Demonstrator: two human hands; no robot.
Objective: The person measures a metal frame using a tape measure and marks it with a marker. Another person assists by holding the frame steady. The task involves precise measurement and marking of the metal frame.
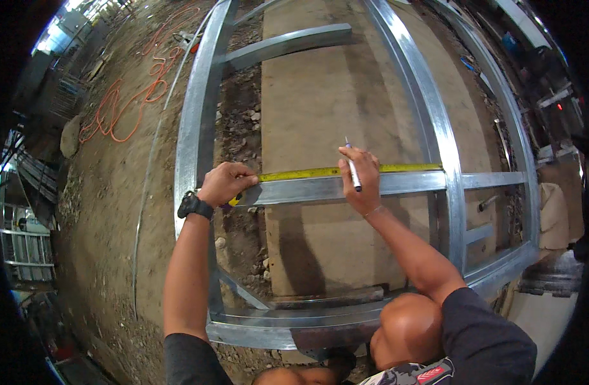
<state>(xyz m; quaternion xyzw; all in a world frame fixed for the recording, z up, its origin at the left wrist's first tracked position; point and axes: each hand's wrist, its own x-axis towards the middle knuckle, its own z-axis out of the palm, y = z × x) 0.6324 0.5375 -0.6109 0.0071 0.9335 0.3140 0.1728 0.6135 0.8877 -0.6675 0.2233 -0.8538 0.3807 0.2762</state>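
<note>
My left hand [224, 185], with a black watch on its wrist, is closed round a tape measure at the left end of a shiny metal crossbar [288, 191]. Part of the yellow and dark case [235, 199] shows below the fingers. From there the yellow tape blade [301, 173] runs along the bar's far edge to the upright on the right. Between the fingers of my right hand [365, 183] is a slim white pen [354, 173], its thin tip pointing away from me. That hand hovers at the middle of the bar and covers part of the blade.
The crossbar belongs to a large welded metal frame [195, 122] lying over soil and a concrete strip [307, 115]. A short metal piece [294, 43] juts inward farther off. An orange hose [115, 109] lies coiled on the dirt at left, beside a thin cable [158, 128].
</note>
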